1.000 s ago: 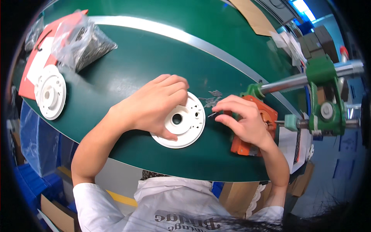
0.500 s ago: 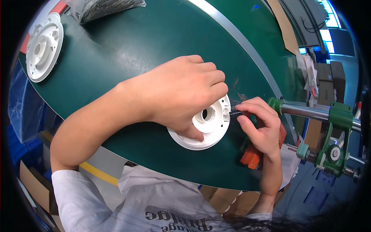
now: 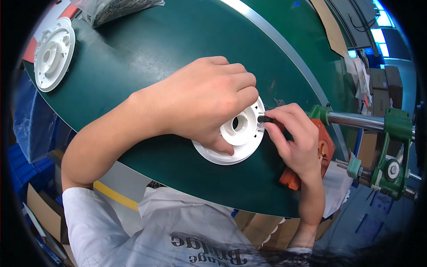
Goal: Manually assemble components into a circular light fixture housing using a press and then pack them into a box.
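Observation:
My left hand [image 3: 218,95] is closed over a round white plastic disc [image 3: 227,157], its thumb on the near face and its fingers over the far rim. The disc has a raised ring with a dark hole in the middle. From the right, my right hand [image 3: 296,138] pinches a small black part [image 3: 265,119] between thumb and forefinger. That part meets a slot at the disc's right edge; whether it sits inside cannot be made out. A few thin dark pieces lie just beyond the right fingertips.
An orange fixture block [image 3: 327,147] stands behind my right wrist, beside a green clamp with a steel rod [image 3: 356,119]. Another white disc [image 3: 55,55] lies at the far left of the green table [image 3: 133,49]. A plastic bag of dark pieces [image 3: 120,10] rests at the back.
My right hand has moved up and left, bringing the black part against the disc's right edge. The left hand and disc have shifted slightly upward.

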Available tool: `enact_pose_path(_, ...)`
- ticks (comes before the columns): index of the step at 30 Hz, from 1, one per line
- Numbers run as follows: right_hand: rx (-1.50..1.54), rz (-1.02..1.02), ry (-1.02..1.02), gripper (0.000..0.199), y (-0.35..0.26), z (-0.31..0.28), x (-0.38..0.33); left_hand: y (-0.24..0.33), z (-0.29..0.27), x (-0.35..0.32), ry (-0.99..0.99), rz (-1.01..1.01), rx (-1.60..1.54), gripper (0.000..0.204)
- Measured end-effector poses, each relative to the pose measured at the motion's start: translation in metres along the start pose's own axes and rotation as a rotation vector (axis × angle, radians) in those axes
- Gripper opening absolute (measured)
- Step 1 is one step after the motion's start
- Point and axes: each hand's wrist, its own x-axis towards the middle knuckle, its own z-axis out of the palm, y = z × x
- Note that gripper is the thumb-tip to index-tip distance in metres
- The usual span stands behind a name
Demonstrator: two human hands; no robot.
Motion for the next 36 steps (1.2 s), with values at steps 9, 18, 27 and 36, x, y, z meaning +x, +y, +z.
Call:
enact_pose_path(9, -0.300, -0.097, -0.084, 0.020, -0.006, -0.002, 0.005, 0.003, 0.001, 0.002, -0.063, -0.052, -0.053, 0.063)
enact_pose_path(18, -0.027, 0.019, 0.285, 0.073, 0.006, -0.004, 0.002, -0.031, -0.011, 0.007, 0.132, -0.058, 0.096, 0.062)
enact_pose_path(27, -0.059, -0.093, 0.149, 0.052, 0.006, -0.001, -0.003, -0.005, -0.022, 0.009, 0.161, 0.037, -0.057, 0.033)
enact_pose_path(36, -0.061, -0.246, 0.080, 0.035, -0.004, -0.002, -0.003, -0.009, 0.027, 0.015, -0.038, -0.424, 0.416, 0.083)
